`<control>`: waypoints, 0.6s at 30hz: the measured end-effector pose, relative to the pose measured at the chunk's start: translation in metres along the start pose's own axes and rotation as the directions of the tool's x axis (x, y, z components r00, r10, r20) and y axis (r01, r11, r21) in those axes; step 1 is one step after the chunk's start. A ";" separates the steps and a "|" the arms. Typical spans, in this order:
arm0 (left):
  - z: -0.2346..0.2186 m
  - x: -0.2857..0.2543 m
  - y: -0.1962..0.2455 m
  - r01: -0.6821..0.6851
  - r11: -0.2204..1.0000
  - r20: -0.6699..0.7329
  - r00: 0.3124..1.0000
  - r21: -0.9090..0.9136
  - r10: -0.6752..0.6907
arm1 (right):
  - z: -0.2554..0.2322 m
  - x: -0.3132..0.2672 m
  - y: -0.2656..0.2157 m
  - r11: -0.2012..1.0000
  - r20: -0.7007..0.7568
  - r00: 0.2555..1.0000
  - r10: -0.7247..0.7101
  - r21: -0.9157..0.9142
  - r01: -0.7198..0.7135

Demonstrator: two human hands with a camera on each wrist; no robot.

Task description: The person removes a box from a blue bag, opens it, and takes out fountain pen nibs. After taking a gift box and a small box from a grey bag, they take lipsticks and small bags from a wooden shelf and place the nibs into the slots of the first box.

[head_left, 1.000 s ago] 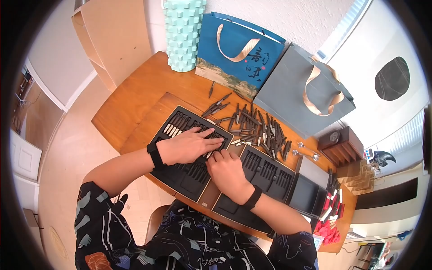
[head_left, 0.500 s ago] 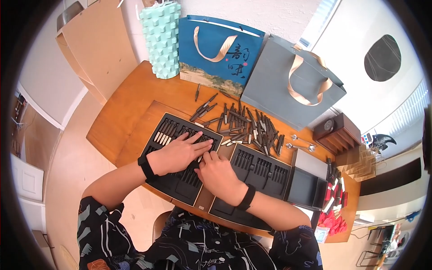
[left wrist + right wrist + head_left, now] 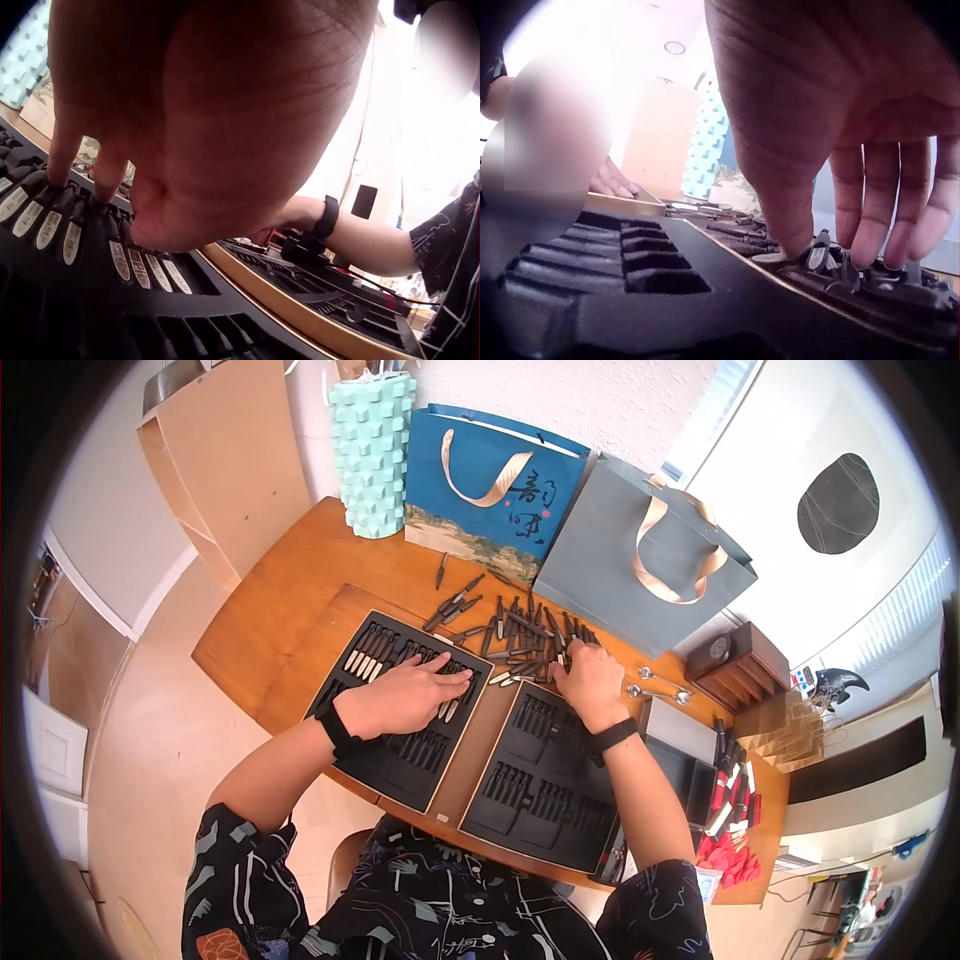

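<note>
My left hand (image 3: 425, 685) lies flat on the left black slotted tray (image 3: 400, 775), straight fingers (image 3: 60, 169) pressing on a row of dark, silver-tipped pieces (image 3: 45, 225) seated in the slots. My right hand (image 3: 582, 668) reaches past the right black tray (image 3: 540, 790) onto the loose pile of the same dark pieces (image 3: 505, 635). In the right wrist view its thumb (image 3: 784, 217) and forefinger curl down around one dark piece (image 3: 819, 256) in the pile. The right tray's slots (image 3: 641, 259) look unfilled.
All of this lies on a wooden table (image 3: 260, 610). A mint ribbed cylinder (image 3: 372, 455), a blue gift bag (image 3: 490, 480) and a grey gift bag (image 3: 640, 560) stand at the back. Two spoons (image 3: 660, 685), a wooden box (image 3: 740, 665), dark boxes (image 3: 685, 760) and red bits (image 3: 725, 855) lie right.
My right hand left the spot beside my left hand and moved up and right onto the loose pile. The left hand stayed flat on the left tray.
</note>
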State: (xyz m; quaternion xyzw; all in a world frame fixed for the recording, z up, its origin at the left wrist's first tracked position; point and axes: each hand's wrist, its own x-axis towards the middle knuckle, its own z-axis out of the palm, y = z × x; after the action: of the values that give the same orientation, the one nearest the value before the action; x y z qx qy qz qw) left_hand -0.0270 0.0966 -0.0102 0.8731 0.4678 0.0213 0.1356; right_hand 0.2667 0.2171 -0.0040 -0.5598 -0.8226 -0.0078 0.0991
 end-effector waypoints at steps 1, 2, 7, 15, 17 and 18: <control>0.000 -0.001 0.000 0.004 1.000 0.001 1.000 0.001 -0.004 | 0.001 0.001 -0.002 1.000 0.025 1.000 0.016 -0.021 -0.015; 0.000 -0.002 0.000 -0.001 1.000 -0.002 1.000 -0.003 0.001 | 0.001 0.002 -0.004 0.999 0.050 0.998 0.034 -0.041 -0.032; -0.001 -0.001 0.000 0.002 1.000 0.045 0.999 0.023 -0.003 | 0.007 0.006 -0.004 0.993 0.070 0.996 0.064 -0.099 -0.057; 0.003 -0.003 -0.001 -0.011 1.000 0.014 1.000 0.017 0.010 | 0.014 0.009 0.005 0.984 0.042 0.998 0.048 -0.175 -0.040; 0.004 -0.003 -0.001 -0.011 1.000 0.010 1.000 0.021 0.011 | 0.017 0.011 0.007 0.975 -0.054 0.991 0.120 -0.180 -0.128; 0.005 -0.004 -0.001 -0.015 1.000 0.009 1.000 0.027 0.014 | 0.013 0.010 0.009 0.992 -0.093 0.993 0.078 -0.090 -0.087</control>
State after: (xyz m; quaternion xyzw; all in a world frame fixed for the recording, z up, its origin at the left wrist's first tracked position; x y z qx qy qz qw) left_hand -0.0294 0.0933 -0.0150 0.8783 0.4611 0.0121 0.1258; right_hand 0.2695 0.2314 -0.0157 -0.5965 -0.7922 -0.0673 0.1094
